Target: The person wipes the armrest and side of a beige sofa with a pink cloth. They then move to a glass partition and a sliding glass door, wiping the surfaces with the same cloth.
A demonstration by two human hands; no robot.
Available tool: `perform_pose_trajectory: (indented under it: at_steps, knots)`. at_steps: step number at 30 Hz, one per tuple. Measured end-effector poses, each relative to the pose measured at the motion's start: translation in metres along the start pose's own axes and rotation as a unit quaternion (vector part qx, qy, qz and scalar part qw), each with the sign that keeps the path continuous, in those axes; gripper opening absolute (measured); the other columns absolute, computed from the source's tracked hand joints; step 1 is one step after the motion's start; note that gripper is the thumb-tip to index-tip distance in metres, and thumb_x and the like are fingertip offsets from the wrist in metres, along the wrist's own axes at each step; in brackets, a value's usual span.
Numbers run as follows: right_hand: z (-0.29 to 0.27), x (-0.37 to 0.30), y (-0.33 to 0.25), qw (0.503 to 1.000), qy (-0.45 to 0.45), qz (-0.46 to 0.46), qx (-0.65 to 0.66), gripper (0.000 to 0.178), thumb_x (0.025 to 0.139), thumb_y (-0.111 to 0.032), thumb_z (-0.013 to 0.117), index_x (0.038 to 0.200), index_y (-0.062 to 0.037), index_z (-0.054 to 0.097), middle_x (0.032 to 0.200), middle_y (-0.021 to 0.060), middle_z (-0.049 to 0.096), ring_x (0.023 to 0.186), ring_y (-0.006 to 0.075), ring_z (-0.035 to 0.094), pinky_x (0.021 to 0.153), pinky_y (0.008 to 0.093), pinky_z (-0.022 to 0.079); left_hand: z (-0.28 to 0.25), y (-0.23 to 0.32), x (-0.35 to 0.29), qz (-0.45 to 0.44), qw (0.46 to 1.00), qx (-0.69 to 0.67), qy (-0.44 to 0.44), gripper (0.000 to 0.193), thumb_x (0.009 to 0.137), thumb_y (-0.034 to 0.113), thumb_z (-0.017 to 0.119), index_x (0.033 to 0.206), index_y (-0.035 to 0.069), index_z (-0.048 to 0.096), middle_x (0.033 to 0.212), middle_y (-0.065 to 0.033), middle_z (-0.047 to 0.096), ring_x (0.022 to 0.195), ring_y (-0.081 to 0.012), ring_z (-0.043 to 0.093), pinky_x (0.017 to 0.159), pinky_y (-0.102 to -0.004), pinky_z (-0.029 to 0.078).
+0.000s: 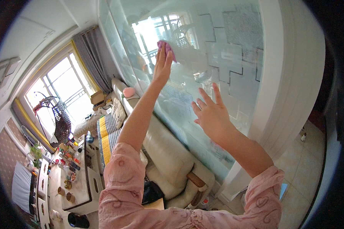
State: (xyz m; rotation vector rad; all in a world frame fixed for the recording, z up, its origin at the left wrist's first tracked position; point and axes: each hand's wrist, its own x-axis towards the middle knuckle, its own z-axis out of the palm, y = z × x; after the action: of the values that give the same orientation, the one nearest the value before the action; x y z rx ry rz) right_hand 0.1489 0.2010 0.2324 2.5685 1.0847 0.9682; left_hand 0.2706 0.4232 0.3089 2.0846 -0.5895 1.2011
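Observation:
A frosted glass panel (187, 82) with a pattern of dark-edged rectangles rises in front of me. High on it, my left hand (163, 65) presses a purple cloth (166, 49) against the surface, the fingers lying over it. My right hand (211, 110) is lower and to the right, fingers spread, with nothing in it. It is close to the glass; whether the fingertips touch is hard to tell. The window's reflection shows in the panel around the cloth.
Below the glass stands a cream leather sofa (166, 147) with a wooden armrest (197, 180). A pink round object (129, 92) rests on its back. At left are a cluttered coffee table (74, 191) and a hanging wicker chair (61, 120). A white door frame (269, 91) borders the panel.

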Motion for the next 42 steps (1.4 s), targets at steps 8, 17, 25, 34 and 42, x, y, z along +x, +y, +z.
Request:
perform_pose_trajectory:
  at_steps: [8,17,25,34,42]
  knots:
    - [0.002,0.000,0.000,1.000,-0.011,0.004,0.000,0.052,0.080,-0.039,0.057,0.122,-0.0092,0.052,0.117,0.0078,0.057,0.133,0.0213,0.026,0.108,0.0531,-0.008,0.001,0.004,-0.003,-0.009,1.000,0.014,0.003,0.064,0.093,0.048,0.029,0.140,0.006,0.021,0.146,-0.0140,0.020,0.134,-0.0297,0.018,0.109,-0.0356,0.015]
    - [0.000,0.002,0.000,0.999,-0.032,0.010,-0.011,0.053,0.080,-0.042,0.056,0.124,-0.0123,0.051,0.123,0.0013,0.054,0.133,0.0192,0.024,0.108,0.0558,-0.004,-0.004,0.011,0.001,-0.002,1.000,0.017,0.016,0.064,0.093,0.050,0.031,0.140,0.007,0.025,0.143,-0.0177,0.024,0.133,-0.0306,0.023,0.107,-0.0356,0.019]
    - [-0.002,0.000,0.000,1.000,0.011,0.000,0.003,0.050,0.080,-0.039,0.058,0.120,-0.0095,0.054,0.114,0.0081,0.059,0.131,0.0216,0.029,0.109,0.0516,-0.006,-0.012,0.013,0.010,-0.025,0.999,-0.025,0.018,0.064,0.093,0.049,0.033,0.138,0.004,0.028,0.142,-0.0176,0.027,0.133,-0.0302,0.024,0.107,-0.0349,0.019]
    - [0.000,0.002,-0.002,0.998,0.048,-0.002,0.031,0.048,0.079,-0.036,0.061,0.116,-0.0068,0.055,0.112,0.0099,0.060,0.128,0.0221,0.034,0.109,0.0507,-0.007,-0.007,-0.004,0.005,-0.044,0.995,-0.090,-0.010,0.065,0.093,0.048,0.032,0.139,0.004,0.023,0.145,-0.0165,0.021,0.133,-0.0290,0.021,0.109,-0.0336,0.015]
    - [0.003,-0.003,0.003,0.998,0.045,-0.001,0.044,0.044,0.077,-0.031,0.062,0.112,-0.0041,0.058,0.106,0.0121,0.061,0.123,0.0222,0.041,0.111,0.0475,0.000,0.035,-0.007,-0.038,0.113,0.988,0.102,-0.036,0.063,0.095,0.046,0.025,0.142,0.005,0.012,0.147,-0.0167,0.013,0.137,-0.0305,0.008,0.110,-0.0397,0.010]
